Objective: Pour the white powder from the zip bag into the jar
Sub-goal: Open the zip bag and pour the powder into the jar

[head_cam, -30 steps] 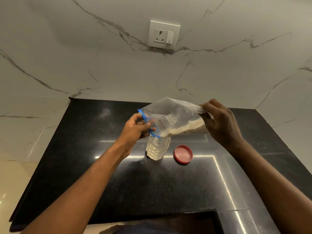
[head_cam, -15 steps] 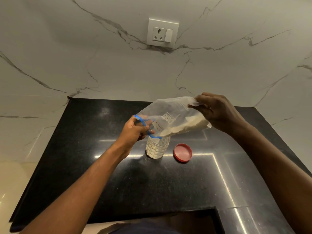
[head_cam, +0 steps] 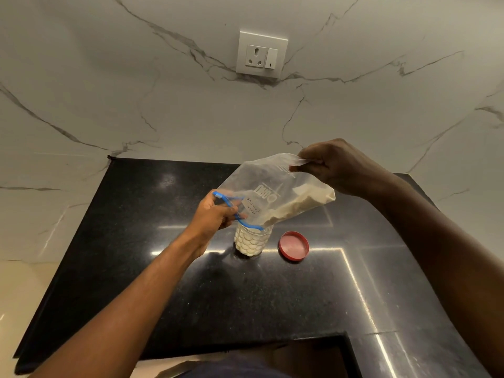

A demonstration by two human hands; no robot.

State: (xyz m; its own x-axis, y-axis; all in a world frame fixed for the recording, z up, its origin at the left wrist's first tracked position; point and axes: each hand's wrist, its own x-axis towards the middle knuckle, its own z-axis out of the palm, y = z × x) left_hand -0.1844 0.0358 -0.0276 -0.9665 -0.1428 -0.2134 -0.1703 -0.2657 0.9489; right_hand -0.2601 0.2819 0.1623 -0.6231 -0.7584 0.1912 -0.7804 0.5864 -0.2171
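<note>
A clear zip bag (head_cam: pixel 275 189) with a blue zip strip hangs tilted over the jar, its open mouth low at the left. White powder (head_cam: pixel 293 207) lies along the bag's lower side and slopes down to the mouth. My left hand (head_cam: pixel 218 214) pinches the blue zip edge just above the jar's rim. My right hand (head_cam: pixel 331 166) grips the bag's closed bottom corner and holds it higher. The small clear textured jar (head_cam: pixel 252 242) stands upright on the black counter, filled with white powder nearly to its top.
A red jar lid (head_cam: pixel 294 246) lies flat on the black countertop (head_cam: pixel 136 241), just right of the jar. White marble wall rises behind, with a socket and switch plate (head_cam: pixel 261 54). The counter has a cut-out step at the near edge.
My right hand has lifted the bag's bottom corner higher, so the bag tilts more steeply. The powder has slid toward the mouth. My left hand stays at the zip edge above the jar.
</note>
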